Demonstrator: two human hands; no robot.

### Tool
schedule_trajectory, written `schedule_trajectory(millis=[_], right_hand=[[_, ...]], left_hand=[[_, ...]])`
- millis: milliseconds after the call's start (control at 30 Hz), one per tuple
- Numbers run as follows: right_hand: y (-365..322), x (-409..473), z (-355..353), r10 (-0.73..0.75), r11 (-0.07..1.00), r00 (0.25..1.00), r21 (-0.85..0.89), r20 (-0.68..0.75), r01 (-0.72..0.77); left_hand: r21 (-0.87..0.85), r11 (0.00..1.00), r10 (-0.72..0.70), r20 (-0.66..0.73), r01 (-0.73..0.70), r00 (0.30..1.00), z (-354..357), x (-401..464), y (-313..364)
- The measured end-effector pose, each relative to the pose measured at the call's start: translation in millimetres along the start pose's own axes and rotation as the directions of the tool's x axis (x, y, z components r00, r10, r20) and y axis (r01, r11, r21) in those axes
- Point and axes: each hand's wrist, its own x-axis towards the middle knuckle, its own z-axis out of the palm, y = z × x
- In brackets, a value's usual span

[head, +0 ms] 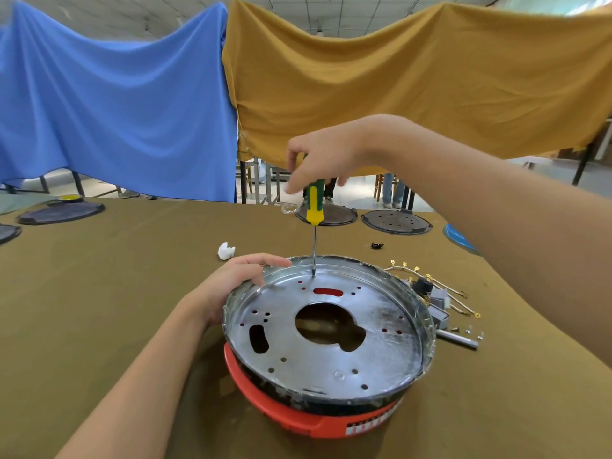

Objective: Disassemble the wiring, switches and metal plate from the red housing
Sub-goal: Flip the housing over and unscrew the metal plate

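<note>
The red housing (291,415) sits on the table in front of me, with a round shiny metal plate (381,352) seated in its top. My left hand (231,286) holds the plate's far left rim, fingers curled over the edge. Held upright in my right hand (324,160) is a green and yellow screwdriver (314,203). Its tip stands on the plate near the far rim. Loose wires with gold terminals (430,283) and grey switch parts (438,309) lie on the table to the right of the housing.
A brown cloth covers the table (116,293). On it lie a white crumpled scrap (226,250), a small black part (377,245), small screws (470,331) and a grey bar (458,339). Dark round lids (395,221) sit along the far edge. Blue and yellow curtains hang behind.
</note>
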Motion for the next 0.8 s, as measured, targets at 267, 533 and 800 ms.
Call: schedule_trajectory(millis=[267,533,800], right_hand=[[17,4,-1,-0.114,0.992,0.993,0.048,-0.036,0.116],[27,4,-3,0.120,0.993,0.993,0.027,-0.020,-0.119],[42,-2,-2,-0.122,0.947,0.992,0.297,-0.020,0.122]], left_hand=[[0.015,1.000,-0.005,-0.013,0.005,1.000,2,-1,1],[0.023,1.000,-0.011,-0.021,0.011,1.000,3,-2,2],[-0.007,1.000,-0.018,-0.040,0.017,0.999,7,-7,6]])
